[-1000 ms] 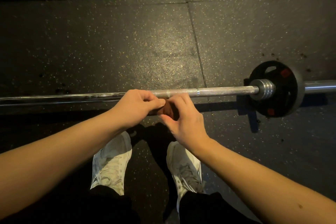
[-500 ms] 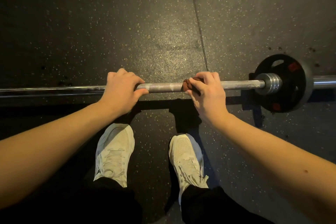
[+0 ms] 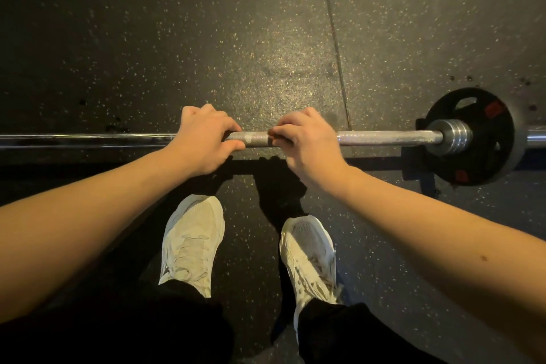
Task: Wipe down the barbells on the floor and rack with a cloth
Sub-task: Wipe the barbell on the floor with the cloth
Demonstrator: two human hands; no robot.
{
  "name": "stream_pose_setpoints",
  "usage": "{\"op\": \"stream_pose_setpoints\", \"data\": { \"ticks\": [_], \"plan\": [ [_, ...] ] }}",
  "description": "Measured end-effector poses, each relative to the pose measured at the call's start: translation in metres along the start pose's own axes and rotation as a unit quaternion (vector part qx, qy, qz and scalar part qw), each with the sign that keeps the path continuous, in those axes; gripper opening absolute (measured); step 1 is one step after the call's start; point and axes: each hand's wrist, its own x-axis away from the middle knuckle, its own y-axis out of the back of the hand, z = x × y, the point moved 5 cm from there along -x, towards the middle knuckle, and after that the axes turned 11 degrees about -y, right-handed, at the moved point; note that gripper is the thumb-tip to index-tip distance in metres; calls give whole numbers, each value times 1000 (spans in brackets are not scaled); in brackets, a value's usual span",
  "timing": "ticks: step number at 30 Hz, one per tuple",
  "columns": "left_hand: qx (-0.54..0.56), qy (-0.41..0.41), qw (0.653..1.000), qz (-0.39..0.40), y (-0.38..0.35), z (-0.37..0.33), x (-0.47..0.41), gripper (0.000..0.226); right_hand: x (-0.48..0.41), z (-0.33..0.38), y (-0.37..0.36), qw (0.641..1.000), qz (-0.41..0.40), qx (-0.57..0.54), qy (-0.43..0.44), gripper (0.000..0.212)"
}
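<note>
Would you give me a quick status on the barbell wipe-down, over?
Left hand grips barbell on floor. Right hand clamps cloth round it, cloth mostly hidden. Nothing blocks the way before the weight plate.

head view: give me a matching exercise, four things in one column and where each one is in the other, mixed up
Column A
1. left hand
2. weight plate
3. white shoes
4. cloth

Column B
a. black with red marks, at the right end of the barbell
b. grips the bare barbell, left of the other hand
c. on the floor, on the person's side of the barbell
d. almost hidden under the right hand, on the barbell

Pairs: 1-b, 2-a, 3-c, 4-d
</note>
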Motion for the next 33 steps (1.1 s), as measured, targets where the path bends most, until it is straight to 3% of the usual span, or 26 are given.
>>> {"op": "stream_pose_setpoints", "data": {
  "ticks": [4,8,13,19,24,27,33],
  "plan": [
    [-12,-14,999,-28,-1,-2,3,33,-1,-12,11,999,27,15,45,11],
    [-31,-34,998,-46,-3,-5,7,32,9,-40,25,999,20,31,20,11],
    [-53,-55,995,-60,-3,-6,10,33,-6,-1,7,998,48,20,33,16],
    [-33,-52,997,-55,-5,-4,9,35,5,-43,39,997,42,55,21,15],
    [-32,-44,997,-53,-5,-4,8,34,-20,3,10,994,89,56,36,15],
    [-27,-36,998,-48,-6,-3,9,34,-22,-17,20,987,119,85,73,20],
    [-11,-33,999,-36,-6,-3,8,34,-32,0,8,983,145,108,42,16]
  ]
}}
